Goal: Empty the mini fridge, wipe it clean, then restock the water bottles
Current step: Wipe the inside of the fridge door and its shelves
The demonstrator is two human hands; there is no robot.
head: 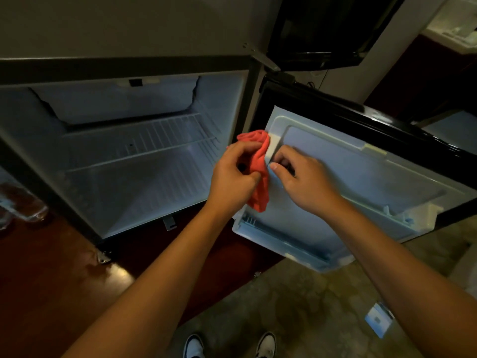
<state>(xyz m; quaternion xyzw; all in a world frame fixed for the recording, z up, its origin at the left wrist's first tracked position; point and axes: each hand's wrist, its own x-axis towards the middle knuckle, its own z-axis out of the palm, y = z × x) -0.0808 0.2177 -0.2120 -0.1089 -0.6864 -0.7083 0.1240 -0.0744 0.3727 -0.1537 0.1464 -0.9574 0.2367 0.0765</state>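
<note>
Mini fridge (124, 156) open, wire shelf (144, 143) bare, left hand (232, 174) gripping red cloth (259, 177)

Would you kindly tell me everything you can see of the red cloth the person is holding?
The red cloth is soft, plain, coral-red fabric, bunched and crumpled, not spread flat. The left hand grips its middle, so one wad bulges above the fingers and a tail hangs below the palm. It sits at the hinge-side edge of the open fridge door's white inner liner, seemingly against it. The right hand is beside it, fingers curled at the liner's raised rim; whether they touch the cloth is unclear.
</note>
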